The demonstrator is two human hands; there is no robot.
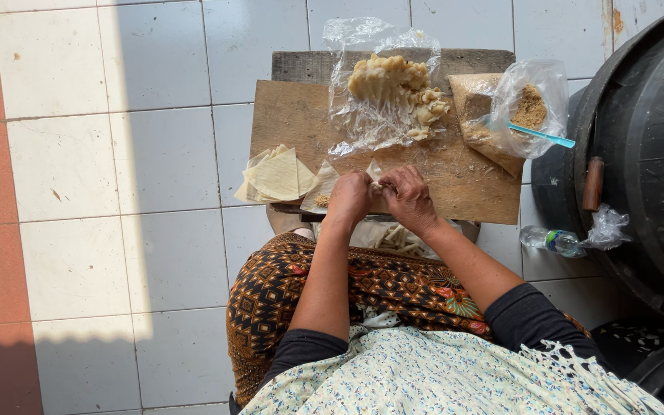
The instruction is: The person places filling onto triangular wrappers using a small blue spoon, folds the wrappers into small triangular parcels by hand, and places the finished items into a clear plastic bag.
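Folding step: left hand and right hand pinch a thin wrapper, fingers closed on it, over the wooden board; sealing likely needs firm, even pressure.

Rough, worn wooden board, crinkled glossy clear plastic bag, matt pale pastry sheets, smooth glazed floor tiles.

A worn wooden board sits low over the white tiled floor and carries a stack of triangular wrappers at its left edge, a clear plastic sheet heaped with pale dough pieces, and a bag of brown crumbs (blue spoon inside) — a plastic bottle lies on the tiles nearby.
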